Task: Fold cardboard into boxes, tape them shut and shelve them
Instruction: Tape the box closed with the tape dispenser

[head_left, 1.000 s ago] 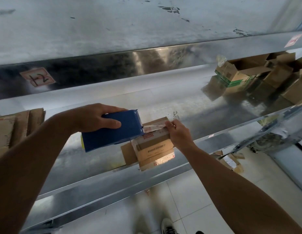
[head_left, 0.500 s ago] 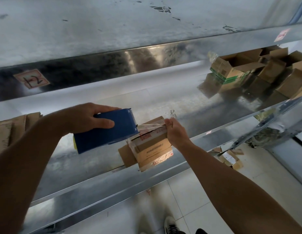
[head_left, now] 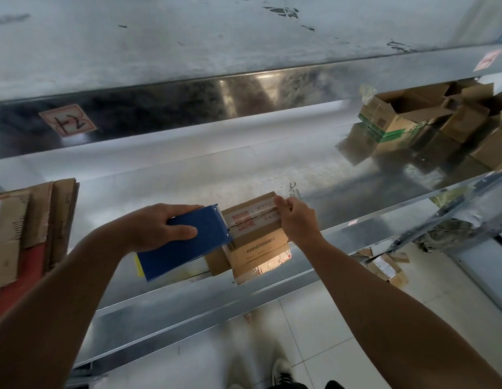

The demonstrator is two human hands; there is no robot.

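Observation:
A small cardboard box [head_left: 257, 242] with red print and a barcode stands on the shiny metal shelf [head_left: 188, 175] near its front edge. My left hand [head_left: 157, 227] grips a blue tape dispenser [head_left: 185, 244] whose front end sits against the box's left top edge. A strip of clear tape runs across the box's top seam. At the right end of that seam, my right hand [head_left: 296, 220] pinches the tape against the box.
Flattened cardboard sheets [head_left: 28, 226] lie stacked at the shelf's left end. Several open and closed boxes [head_left: 429, 116] stand at the far right of the shelf. An upper shelf beam with a red label [head_left: 67, 120] hangs above. More boxes [head_left: 384, 266] lie on the tiled floor below.
The dispenser has come down against the box's left top edge, so the tape now lies flat across the seam. My right hand stays at the right end.

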